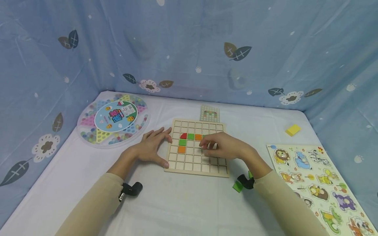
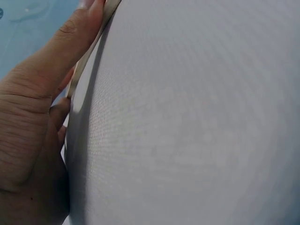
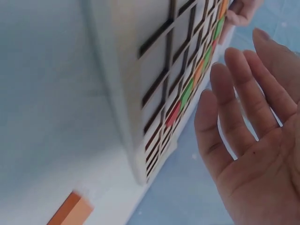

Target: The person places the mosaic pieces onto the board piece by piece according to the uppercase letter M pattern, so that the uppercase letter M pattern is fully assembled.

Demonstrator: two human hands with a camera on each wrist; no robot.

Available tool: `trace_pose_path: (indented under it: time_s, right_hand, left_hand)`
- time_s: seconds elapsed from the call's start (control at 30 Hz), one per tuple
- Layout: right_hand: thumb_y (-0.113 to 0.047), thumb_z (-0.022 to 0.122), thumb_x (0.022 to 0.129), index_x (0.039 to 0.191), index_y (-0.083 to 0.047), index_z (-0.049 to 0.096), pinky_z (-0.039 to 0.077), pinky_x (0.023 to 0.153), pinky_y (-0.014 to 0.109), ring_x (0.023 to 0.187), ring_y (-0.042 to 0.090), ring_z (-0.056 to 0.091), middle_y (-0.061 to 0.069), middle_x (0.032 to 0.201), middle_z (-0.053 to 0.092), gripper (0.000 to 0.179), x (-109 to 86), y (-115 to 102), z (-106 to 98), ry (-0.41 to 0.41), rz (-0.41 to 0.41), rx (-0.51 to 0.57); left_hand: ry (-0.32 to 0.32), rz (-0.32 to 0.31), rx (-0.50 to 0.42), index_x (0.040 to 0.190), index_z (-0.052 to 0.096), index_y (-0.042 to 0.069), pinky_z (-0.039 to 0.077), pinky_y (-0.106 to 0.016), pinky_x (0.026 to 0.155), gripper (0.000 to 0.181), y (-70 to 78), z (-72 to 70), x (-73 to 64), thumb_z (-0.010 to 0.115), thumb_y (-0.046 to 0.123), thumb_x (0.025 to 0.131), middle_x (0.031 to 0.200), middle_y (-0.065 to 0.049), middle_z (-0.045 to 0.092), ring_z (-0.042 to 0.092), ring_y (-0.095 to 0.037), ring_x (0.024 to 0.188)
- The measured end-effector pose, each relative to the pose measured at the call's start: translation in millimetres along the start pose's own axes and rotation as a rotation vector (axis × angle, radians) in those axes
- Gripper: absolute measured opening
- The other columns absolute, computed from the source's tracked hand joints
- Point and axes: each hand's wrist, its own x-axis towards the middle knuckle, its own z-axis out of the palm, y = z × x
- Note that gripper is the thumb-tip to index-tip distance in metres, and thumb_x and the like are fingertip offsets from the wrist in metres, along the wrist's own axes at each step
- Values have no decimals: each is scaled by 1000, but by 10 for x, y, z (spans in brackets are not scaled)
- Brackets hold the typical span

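Observation:
A wooden grid board (image 1: pixel 189 159) lies on the white table. On it sit a red rounded tile (image 1: pixel 183 136), a green tile (image 1: pixel 190 136) and an orange tile (image 1: pixel 198 137) in a row, with another green and orange tile running down the left column. In the right wrist view the row continues to a further green tile and a red end tile (image 3: pixel 173 114). My left hand (image 1: pixel 152 146) spreads along the board's left edge, its thumb at the near corner. Over the board's right half hovers my right hand (image 1: pixel 225 145), fingers loosely bent, its palm bare in the right wrist view.
Behind the board lies a small pattern card (image 1: pixel 210 113). Green pieces (image 1: pixel 237 186) lie near the right wrist. A yellow block (image 1: pixel 293 130) and an animal puzzle board (image 1: pixel 313 177) are on the right. A round game box (image 1: pixel 88 119) stands back left; blue curtains surround the table.

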Motion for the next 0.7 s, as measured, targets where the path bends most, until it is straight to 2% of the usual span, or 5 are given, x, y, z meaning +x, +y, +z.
trace_pose_path:
  time_s: [0.33,0.7]
  right_hand:
    - [-17,71,97,123,-11,68,57,81,31,97,12,67,1,110,71,26,-285,52,-117,14,38,3]
    - [-16,73,95,122,-13,68,58,83,34,99,12,65,-5,105,70,28,-646,164,-129,49,91,15]
  left_hand:
    - [0,0,-6,122,49,25,1,-62,122,85,5,-8,-17,93,63,60,173,-4,14,5,-35,159]
    - [6,15,-3,123,48,24,1,-63,121,86,1,-6,-19,93,63,60,173,-5,15,6,-37,159]
